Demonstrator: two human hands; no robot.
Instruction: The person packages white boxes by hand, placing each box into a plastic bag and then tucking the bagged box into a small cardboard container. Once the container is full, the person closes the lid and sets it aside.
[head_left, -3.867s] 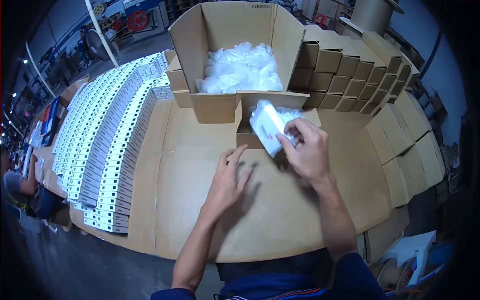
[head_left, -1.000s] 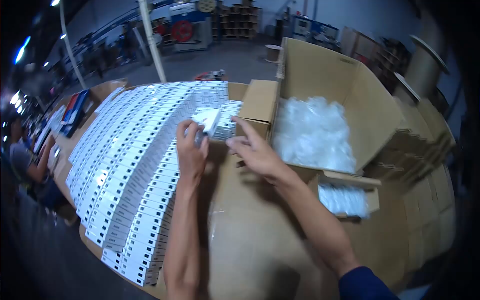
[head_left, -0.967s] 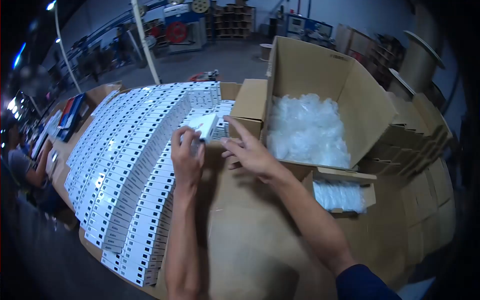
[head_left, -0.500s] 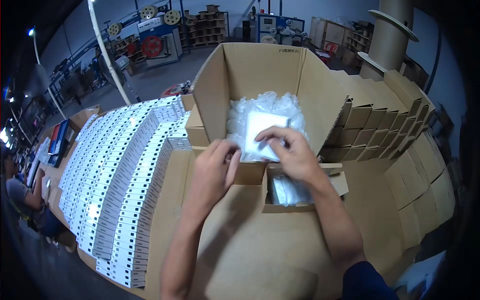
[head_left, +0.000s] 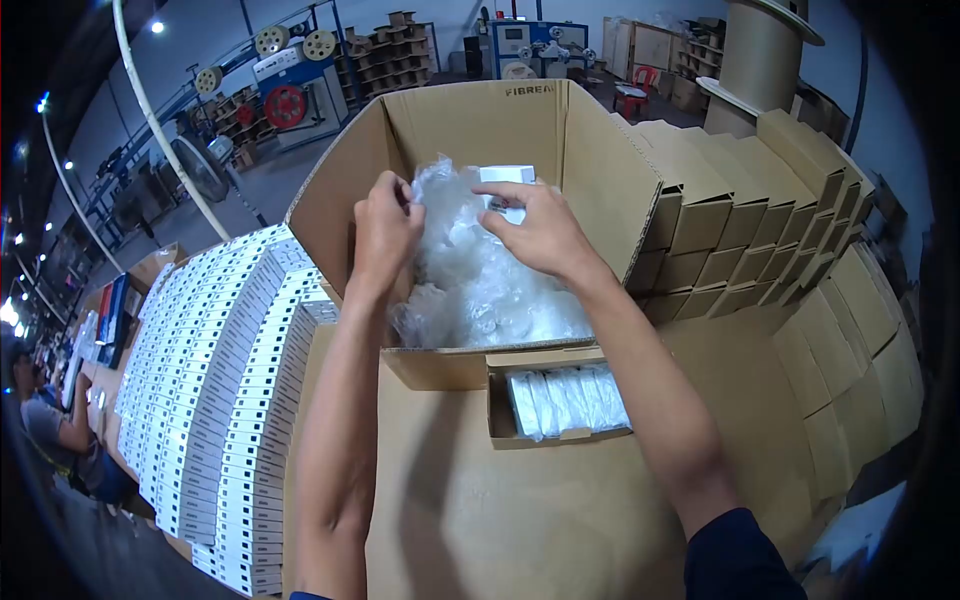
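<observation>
A big open carton (head_left: 470, 110) holds a heap of clear plastic bags (head_left: 470, 290). My left hand (head_left: 388, 232) is over its left part, fingers curled in a pinch at the edge of the crumpled plastic. To the right, my right hand (head_left: 545, 228) reaches over the heap with thumb and index finger apart, their tips near the plastic. Just behind those fingers a white box (head_left: 508, 176) shows inside the carton, partly covered. In front of the carton stands a small cardboard box (head_left: 498, 412) with a row of plastic-wrapped white pieces (head_left: 565, 398); my right forearm covers its right end.
Long rows of stacked white units (head_left: 215, 400) line the left side. Folded brown boxes (head_left: 710, 220) are stacked at the right, with more cardboard (head_left: 850, 370) nearer. A person (head_left: 60, 420) is at the far left. Machines (head_left: 300, 85) and a red chair (head_left: 636, 90) stand behind.
Both hands have moved up and farther into the carton. The flat white piece by my right hand no longer shows there. The small box's wrapped pieces are now more visible.
</observation>
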